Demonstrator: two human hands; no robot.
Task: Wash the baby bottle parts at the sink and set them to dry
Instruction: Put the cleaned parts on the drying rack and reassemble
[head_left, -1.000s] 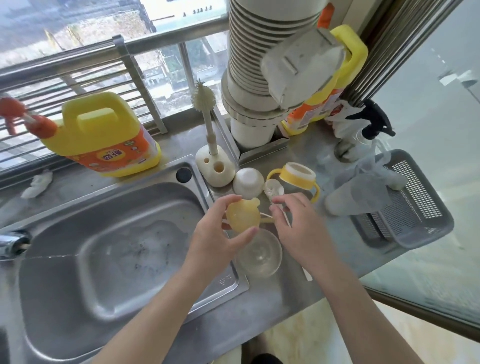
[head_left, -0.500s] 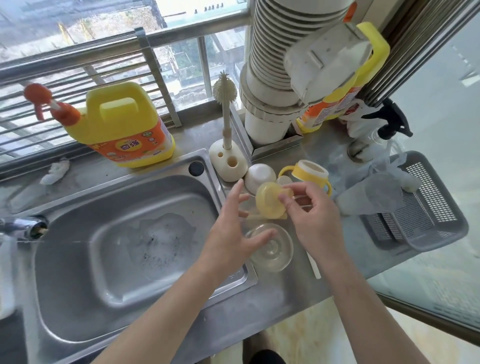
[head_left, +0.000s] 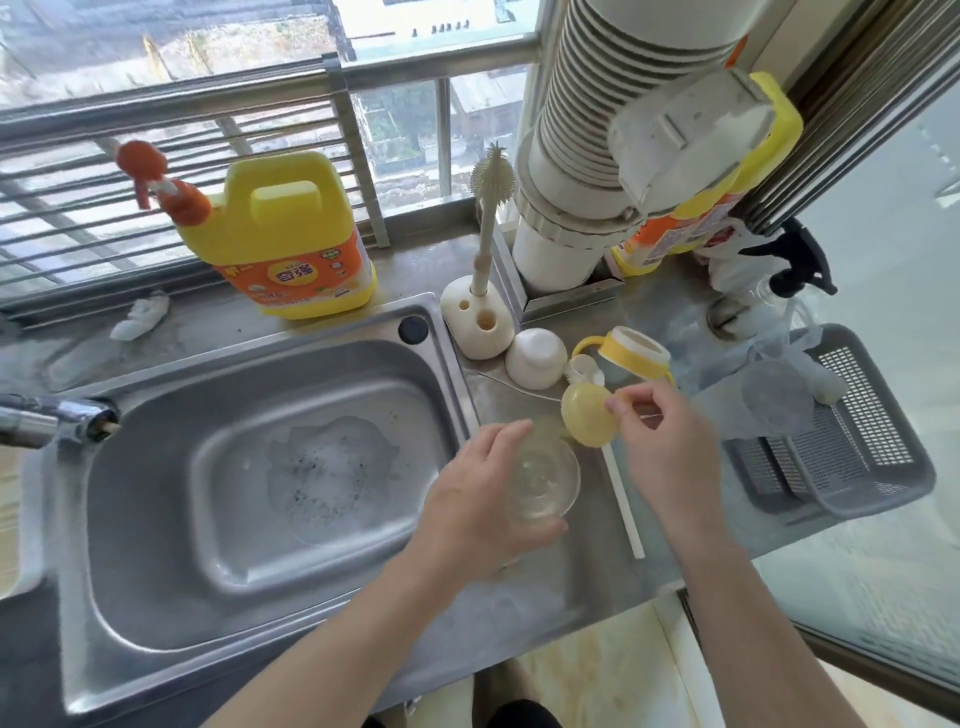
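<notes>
The right grip (head_left: 660, 431) pinches the yellow cap (head_left: 589, 421) just above the surface (head_left: 571, 587), right of the sink (head_left: 156, 519). The left grip (head_left: 478, 499) clasps the clear dome (head_left: 550, 483). Lift both over the sink, firmly; wet plastic likely slips.

Jug (head_left: 291, 234) set behind the sink (head_left: 156, 467), brush stand (head_left: 478, 325) at its far right corner, bowl (head_left: 550, 483) to its right, basket (head_left: 883, 488) placed farthest right.
</notes>
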